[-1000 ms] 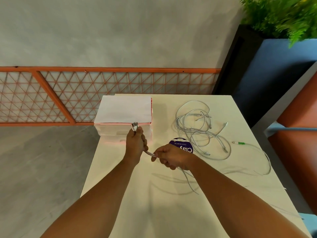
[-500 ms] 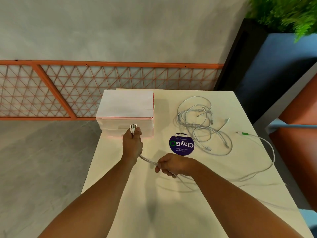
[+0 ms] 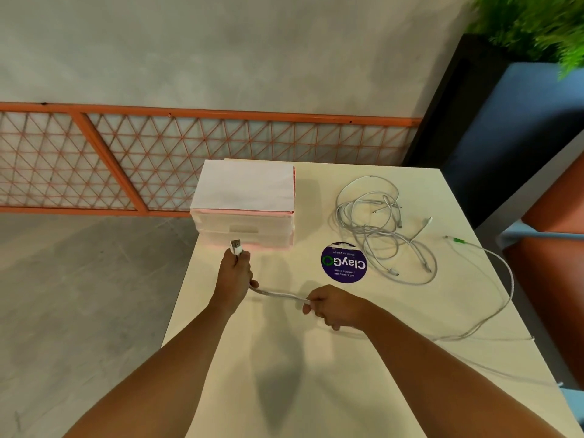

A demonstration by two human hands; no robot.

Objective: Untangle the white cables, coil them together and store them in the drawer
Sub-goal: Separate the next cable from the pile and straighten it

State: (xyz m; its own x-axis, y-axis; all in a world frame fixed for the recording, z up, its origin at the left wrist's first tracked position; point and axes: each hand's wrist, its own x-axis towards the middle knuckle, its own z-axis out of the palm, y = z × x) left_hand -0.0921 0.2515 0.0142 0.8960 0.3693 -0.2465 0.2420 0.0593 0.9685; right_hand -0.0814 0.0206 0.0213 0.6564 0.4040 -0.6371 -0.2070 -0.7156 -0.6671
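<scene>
Head view: the left grip [image 3: 234,273] is clenched round one white cable [image 3: 278,294] near the surface's [image 3: 316,390] left edge, just in front of the drawer unit [image 3: 243,229]. The right grip [image 3: 333,308] pinches the same cable. Its span runs left to right between them, and the slack trails toward the right edge, nearer the right grip. The tangle [image 3: 379,229] lies apart, toward the far right corner.

A round purple sticker [image 3: 343,263] on the desk [image 3: 316,374] reads "ClayGO", upside down from here; the smaller lines beneath are too blurred to read
</scene>
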